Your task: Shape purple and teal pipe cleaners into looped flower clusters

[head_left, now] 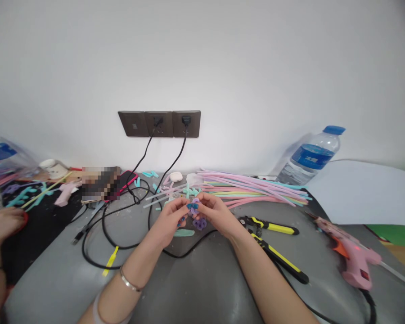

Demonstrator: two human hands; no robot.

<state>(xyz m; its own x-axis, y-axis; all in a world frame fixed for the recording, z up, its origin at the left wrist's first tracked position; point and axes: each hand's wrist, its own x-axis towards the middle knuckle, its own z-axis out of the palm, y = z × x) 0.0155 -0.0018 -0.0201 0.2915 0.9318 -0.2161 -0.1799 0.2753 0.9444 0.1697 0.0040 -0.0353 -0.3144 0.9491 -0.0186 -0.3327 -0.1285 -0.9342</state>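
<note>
Between my two hands, near the middle of the view, is a small purple fuzzy piece (195,208) bent into loops. My left hand (174,218) pinches it from the left, and my right hand (213,211) pinches it from the right, with blue nails showing at the fingertips. Just below the fingers a darker purple looped piece (200,223) lies on the grey table (202,288). A flat green fuzzy piece (184,232) rests beside my left hand. Behind my hands sits a mint green fuzzy piece (191,191).
Pastel fuzzy sticks (253,186) lie behind my right hand. Yellow-black pliers (276,247), a pink glue gun (356,256) and a water bottle (312,155) are at the right. Black cables (103,220) loop at the left, where another person's hand (6,222) shows.
</note>
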